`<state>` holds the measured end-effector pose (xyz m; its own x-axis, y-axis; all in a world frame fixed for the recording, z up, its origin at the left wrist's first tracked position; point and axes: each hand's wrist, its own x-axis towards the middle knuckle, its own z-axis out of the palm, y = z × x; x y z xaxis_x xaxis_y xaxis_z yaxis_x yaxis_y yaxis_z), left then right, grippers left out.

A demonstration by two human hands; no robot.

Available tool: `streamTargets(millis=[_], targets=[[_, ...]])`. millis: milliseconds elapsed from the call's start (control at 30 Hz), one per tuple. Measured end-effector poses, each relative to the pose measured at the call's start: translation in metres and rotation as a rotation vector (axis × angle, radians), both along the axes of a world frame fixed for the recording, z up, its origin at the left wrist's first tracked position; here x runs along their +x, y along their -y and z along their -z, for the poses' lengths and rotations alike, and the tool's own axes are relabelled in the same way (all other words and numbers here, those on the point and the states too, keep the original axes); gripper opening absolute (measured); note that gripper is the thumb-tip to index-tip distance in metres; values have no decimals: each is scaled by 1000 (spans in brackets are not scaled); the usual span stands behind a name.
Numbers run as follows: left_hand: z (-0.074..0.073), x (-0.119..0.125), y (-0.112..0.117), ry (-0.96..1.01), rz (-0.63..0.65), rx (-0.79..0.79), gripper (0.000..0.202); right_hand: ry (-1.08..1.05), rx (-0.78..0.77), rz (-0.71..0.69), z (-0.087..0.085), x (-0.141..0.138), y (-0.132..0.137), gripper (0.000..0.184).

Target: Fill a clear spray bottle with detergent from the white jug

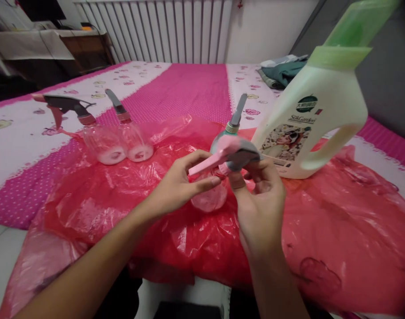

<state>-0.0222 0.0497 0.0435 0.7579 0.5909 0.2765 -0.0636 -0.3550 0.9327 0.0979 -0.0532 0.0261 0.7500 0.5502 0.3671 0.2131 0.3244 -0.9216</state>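
In front of me is a small clear spray bottle [209, 195] with a pink and grey trigger head [227, 153] at its neck. My left hand [185, 179] is closed around the bottle's neck from the left, thumb in front, below the pink part. My right hand [262, 195] grips the grey part of the trigger head between thumb and fingers; some of its fingers are hidden behind. Just behind stands a teal spray bottle [217, 141] with a grey top, partly covered by the held head.
Two clear spray bottles [106, 144] stand at the left on a crumpled red plastic sheet [122, 208]. A large white detergent bottle [318, 102] with a green cap is close on the right. Beneath lies a pink patterned bedspread [195, 84]; folded clothes [282, 71] sit farther back.
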Motion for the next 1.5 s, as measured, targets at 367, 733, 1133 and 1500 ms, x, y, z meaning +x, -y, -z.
streamTargets(millis=[367, 733, 1133, 1500], targets=[[1, 2, 3, 20, -13, -7, 28, 111, -39, 59, -4, 0, 4, 21], [2, 0, 1, 0, 23, 27, 27, 98, 13, 33, -4, 0, 5, 24], [-1, 1, 3, 29, 35, -24, 25, 166, -43, 77, -9, -6, 7, 23], [1, 0, 2, 9, 23, -4, 23, 140, -13, 48, -6, -1, 6, 21]])
